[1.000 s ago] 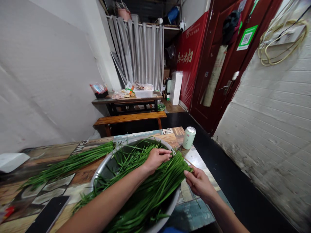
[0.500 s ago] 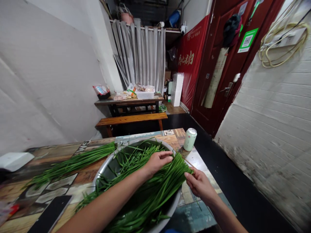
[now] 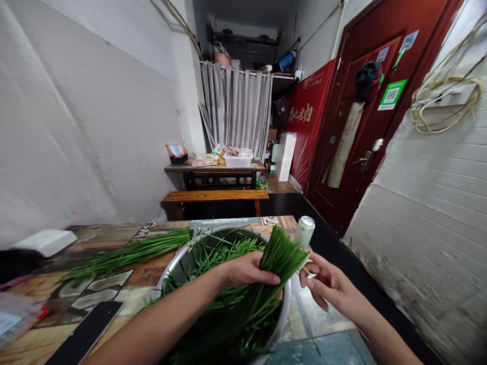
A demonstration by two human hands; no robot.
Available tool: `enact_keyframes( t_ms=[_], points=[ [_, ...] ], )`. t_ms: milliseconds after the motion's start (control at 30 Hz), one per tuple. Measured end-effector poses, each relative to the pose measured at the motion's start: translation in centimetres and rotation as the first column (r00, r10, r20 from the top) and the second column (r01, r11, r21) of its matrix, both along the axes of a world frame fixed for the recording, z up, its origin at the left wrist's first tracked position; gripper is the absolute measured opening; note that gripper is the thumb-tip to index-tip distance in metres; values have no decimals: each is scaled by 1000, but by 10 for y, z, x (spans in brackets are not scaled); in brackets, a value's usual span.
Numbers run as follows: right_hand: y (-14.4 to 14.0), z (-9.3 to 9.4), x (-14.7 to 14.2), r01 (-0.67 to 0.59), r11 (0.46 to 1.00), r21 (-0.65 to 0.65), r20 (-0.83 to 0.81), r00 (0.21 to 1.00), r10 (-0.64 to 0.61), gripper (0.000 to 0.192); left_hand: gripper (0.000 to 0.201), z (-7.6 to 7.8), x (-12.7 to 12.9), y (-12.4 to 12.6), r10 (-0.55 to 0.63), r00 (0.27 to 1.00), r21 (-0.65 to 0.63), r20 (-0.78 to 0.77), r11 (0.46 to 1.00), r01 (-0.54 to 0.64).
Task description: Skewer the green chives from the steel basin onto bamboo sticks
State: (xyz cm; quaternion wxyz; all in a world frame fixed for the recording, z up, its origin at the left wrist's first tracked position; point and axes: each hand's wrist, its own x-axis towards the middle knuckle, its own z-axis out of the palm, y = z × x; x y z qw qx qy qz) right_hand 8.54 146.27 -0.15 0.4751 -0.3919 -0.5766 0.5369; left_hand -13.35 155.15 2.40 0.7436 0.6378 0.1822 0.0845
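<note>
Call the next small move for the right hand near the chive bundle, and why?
Probably bring the right hand in to pinch the cut ends of the chive bundle. The left hand grips the bundle, raised over the metal basin, ends fanned toward the right hand, whose fingers are open and apparently just clear of it.

Left hand gripping chive bunch over metal basin — right hand open beside it, green can behind
</note>
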Motion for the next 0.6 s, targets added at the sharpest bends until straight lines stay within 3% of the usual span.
enact_keyframes(
  t_ms=[67,167,267,333,433,500,600],
  points=[
    [-8,3,11,46,999,0,-8,999,-46,61,39,17,-11,-3,66,997,34,48,997,-68],
    [-18,0,24,197,977,-79,-193,959,-209,63,34,53,-38,-3,191,972,89,136,975,-204],
    [-17,-18,19,282,947,-156,-190,932,-309,56,28,95,-74,1,395,859,117,325,885,-451],
    [-13,-37,2,256,950,-178,-56,961,-270,49,23,122,-101,4,546,693,110,471,743,-660],
    [-6,-67,-36,204,967,-149,95,977,-192,47,18,147,-145,13,706,349,0,616,443,-896],
    [-2,-84,-59,253,959,-128,111,965,-239,49,18,150,-176,23,757,140,-95,639,258,-961],
    [3,-99,-78,332,937,-109,89,942,-323,48,16,137,-225,41,784,-59,-146,617,41,-988]
  ],
)
